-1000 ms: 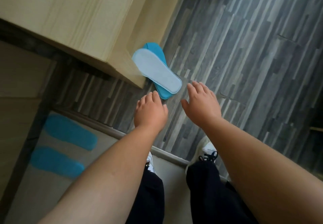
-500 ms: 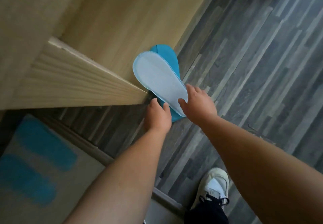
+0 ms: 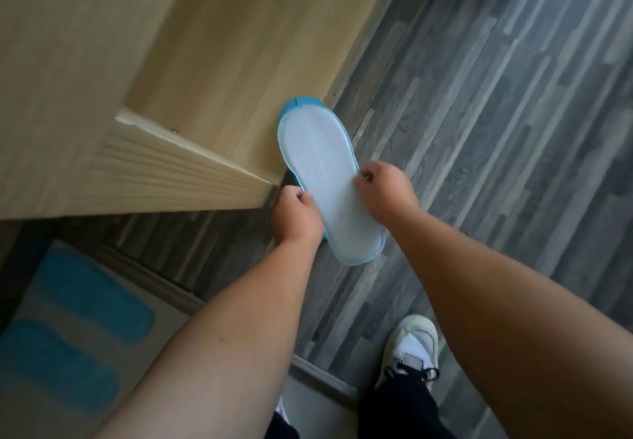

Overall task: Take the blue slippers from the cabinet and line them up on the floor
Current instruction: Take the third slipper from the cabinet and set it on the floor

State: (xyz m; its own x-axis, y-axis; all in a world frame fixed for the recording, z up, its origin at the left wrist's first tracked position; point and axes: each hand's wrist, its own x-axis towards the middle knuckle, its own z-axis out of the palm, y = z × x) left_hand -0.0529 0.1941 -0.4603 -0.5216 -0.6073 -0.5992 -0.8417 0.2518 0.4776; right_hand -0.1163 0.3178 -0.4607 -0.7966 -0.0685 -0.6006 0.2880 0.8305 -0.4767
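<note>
A stacked pair of blue slippers (image 3: 320, 178) lies on the grey plank floor beside the wooden cabinet, pale sole facing up. A blue slipper edge (image 3: 301, 101) peeks out at the far tip beneath it. My left hand (image 3: 296, 217) grips the pair's left edge near the heel. My right hand (image 3: 385, 195) pinches the right edge of the upper sole. Two more blue slippers (image 3: 92, 308) (image 3: 58, 370) rest side by side on a pale shelf inside the cabinet at lower left.
The open wooden cabinet door (image 3: 164, 168) juts out just left of my left hand. The cabinet side panel (image 3: 260, 38) rises behind the slippers. My white sneaker (image 3: 411, 346) stands on the grey plank floor (image 3: 496, 113) at lower right.
Both hands reached forward from open above the floor and closed on the slipper pair's edges. The pair has been drawn nearer and turned more lengthwise toward me.
</note>
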